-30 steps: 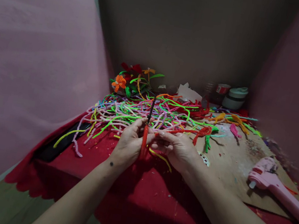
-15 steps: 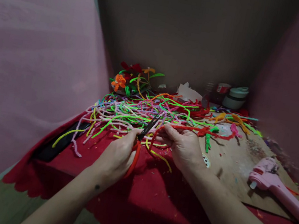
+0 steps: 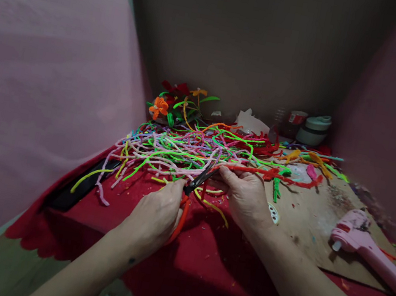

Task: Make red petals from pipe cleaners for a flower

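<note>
Red pipe cleaner [image 3: 270,174] in tight R grip [image 3: 248,198], nr scissors' [image 3: 197,181] blades, w/ L grip [image 3: 154,211] round handles

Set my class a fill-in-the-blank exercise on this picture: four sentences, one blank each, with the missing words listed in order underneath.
1. The left hand holds a pair of ____.
2. The red fuzzy stem is pinched between the thumb and fingers of the ____ hand.
3. The glue gun lying on the right is mostly ____ in color.
4. The foremost flower at the back left is ____ in color.

Missing words: scissors; right; pink; orange.
</note>
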Demonstrator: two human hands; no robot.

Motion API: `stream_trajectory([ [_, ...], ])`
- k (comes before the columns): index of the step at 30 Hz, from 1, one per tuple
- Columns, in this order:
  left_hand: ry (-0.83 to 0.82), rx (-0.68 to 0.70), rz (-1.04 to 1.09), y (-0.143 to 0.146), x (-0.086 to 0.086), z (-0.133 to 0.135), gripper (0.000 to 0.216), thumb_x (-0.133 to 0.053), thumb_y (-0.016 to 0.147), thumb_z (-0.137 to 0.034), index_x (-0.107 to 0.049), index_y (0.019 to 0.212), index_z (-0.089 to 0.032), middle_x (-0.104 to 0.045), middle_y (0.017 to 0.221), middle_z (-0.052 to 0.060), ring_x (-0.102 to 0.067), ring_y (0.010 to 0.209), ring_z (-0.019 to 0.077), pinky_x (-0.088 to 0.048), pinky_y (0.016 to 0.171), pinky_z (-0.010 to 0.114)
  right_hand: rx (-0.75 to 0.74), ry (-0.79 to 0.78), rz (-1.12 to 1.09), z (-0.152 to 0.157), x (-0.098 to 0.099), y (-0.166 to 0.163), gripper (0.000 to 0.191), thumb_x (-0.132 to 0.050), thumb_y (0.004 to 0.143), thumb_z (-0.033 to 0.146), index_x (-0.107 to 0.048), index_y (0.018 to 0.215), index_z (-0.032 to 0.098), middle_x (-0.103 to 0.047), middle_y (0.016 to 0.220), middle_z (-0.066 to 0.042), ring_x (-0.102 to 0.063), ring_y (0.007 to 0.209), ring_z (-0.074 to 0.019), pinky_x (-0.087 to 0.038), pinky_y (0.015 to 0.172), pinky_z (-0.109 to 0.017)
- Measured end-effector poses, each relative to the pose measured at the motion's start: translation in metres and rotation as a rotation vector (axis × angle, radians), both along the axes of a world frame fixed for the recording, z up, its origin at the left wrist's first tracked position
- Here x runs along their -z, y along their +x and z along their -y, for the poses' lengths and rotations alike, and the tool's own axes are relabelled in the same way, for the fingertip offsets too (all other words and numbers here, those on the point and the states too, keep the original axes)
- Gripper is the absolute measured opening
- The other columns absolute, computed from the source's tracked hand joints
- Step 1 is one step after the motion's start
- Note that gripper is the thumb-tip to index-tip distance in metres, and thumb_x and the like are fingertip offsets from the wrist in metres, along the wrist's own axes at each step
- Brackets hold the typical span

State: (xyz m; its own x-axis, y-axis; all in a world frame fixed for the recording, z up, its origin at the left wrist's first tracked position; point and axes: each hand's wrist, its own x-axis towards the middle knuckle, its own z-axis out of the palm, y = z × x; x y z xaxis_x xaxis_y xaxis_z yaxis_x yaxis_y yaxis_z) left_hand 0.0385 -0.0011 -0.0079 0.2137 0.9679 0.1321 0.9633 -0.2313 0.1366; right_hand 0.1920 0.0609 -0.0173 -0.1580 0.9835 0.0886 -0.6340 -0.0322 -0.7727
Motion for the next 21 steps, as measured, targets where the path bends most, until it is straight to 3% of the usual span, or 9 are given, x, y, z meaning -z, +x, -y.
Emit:
stream_trajectory([
  [11, -0.036, -0.025, 0.058, 0.0025, 0.0, -0.002, 0.03, -0.032, 0.084, -0.017, -0.046, 0.11, -0.012, -0.061, 0.097, 0.015, -0.062, 0.089, 0.0258, -0.048, 0.074, 0.037, -0.041, -0.01, 0.02, 0.0005, 0.002, 0.0004, 0.015, -0.072, 0.059, 0.025, -0.064, 0.065, 0.014, -0.068, 0.063, -0.003, -0.066, 0.061, -0.0173, -0.056, 0.063, -0.032],
  [21, -0.05, 0.088, 0.156, -0.0034, 0.0005, -0.0003, 0.03, -0.03, 0.085, -0.017, -0.048, 0.109, -0.011, -0.06, 0.102, 0.016, -0.059, 0.096, 0.0258, -0.047, 0.08, 0.04, -0.051, -0.013, 0.061, -0.0009, 0.0034, 0.0008, 0.017, -0.073, 0.059, 0.027, -0.065, 0.065, 0.014, -0.069, 0.064, -0.004, -0.066, 0.06, -0.0165, -0.055, 0.057, -0.029],
])
